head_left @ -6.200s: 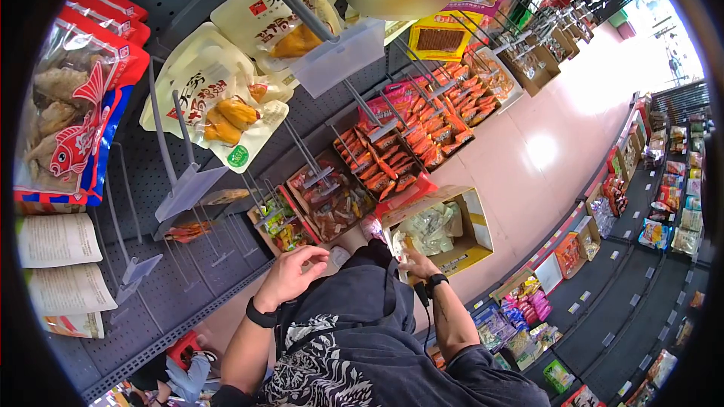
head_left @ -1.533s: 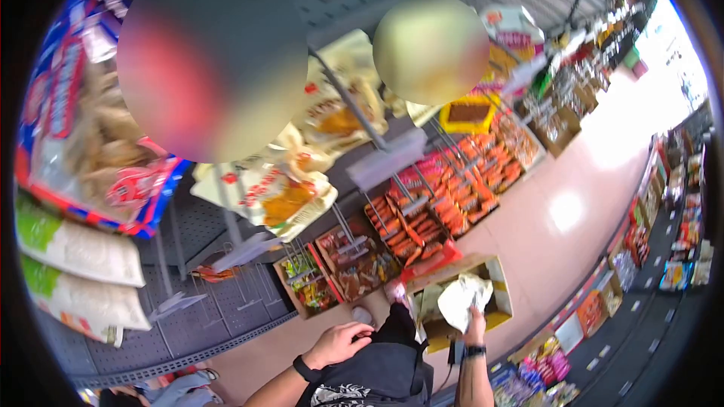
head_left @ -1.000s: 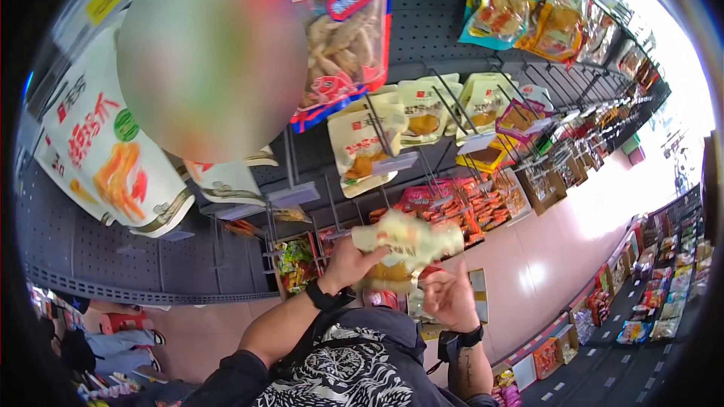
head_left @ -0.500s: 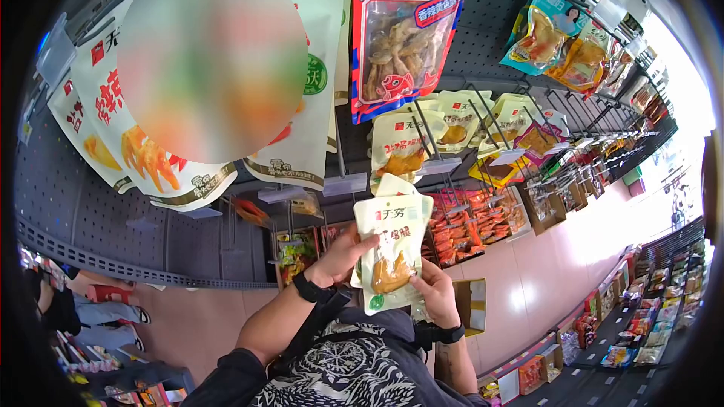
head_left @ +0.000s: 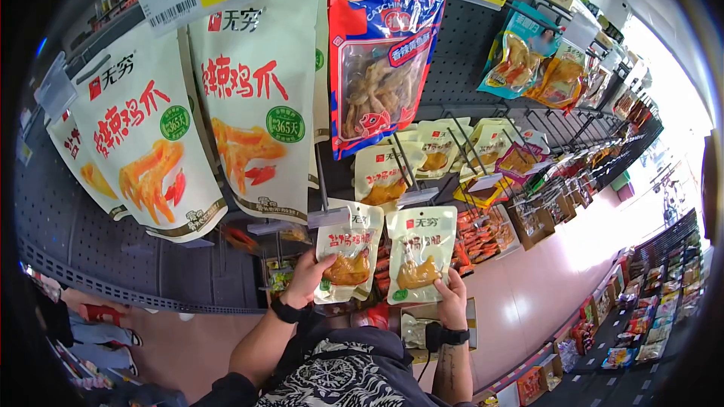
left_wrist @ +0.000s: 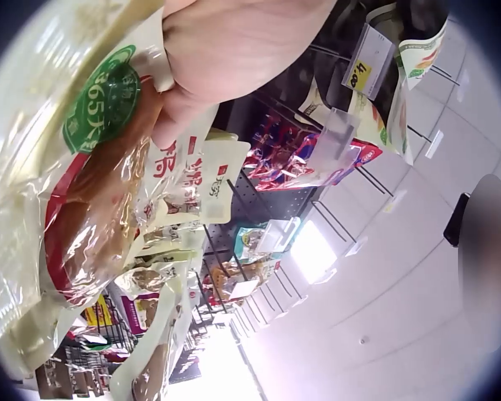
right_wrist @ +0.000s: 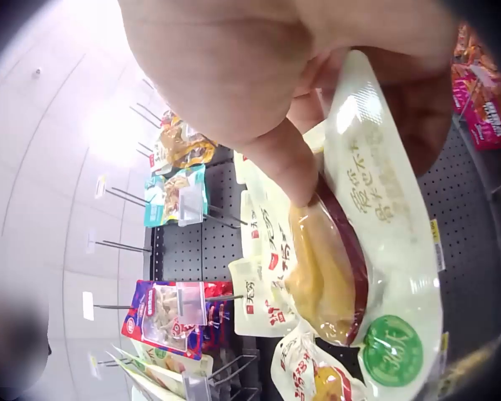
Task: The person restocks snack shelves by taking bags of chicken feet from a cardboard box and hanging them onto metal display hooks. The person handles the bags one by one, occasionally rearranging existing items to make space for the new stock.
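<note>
Left hand [head_left: 305,280] grips left pouch [head_left: 348,250], right hand [head_left: 453,299] grips right pouch [head_left: 420,252], side by side near the pegboard [head_left: 90,237].

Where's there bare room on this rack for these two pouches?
Bare pegboard lies low left, under the big chicken-feet bags, beside your left hand. Another strip runs between the red fish bag and teal bag. Pegs further right are packed.
</note>
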